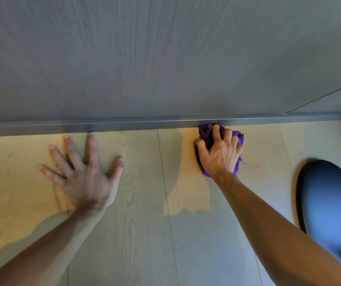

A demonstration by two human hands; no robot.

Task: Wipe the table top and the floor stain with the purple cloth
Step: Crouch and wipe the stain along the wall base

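Observation:
My right hand [220, 153] presses a bunched purple cloth [205, 134] flat onto the light wood-grain floor [140, 203], right against the dark skirting strip [103, 125]. Its fingers curl over the cloth and grip it. Purple fabric shows above the fingers and below the palm's edge. My left hand [85, 172] lies flat on the floor to the left, fingers spread wide, holding nothing. No stain is visible on the floor around the cloth. The table top is out of view.
A grey wood-grain wall panel [165, 58] fills the upper half, with a seam at the far right. A blue-clad knee [330, 203] sits on the floor at the right. Floor plank seams run toward me between the hands.

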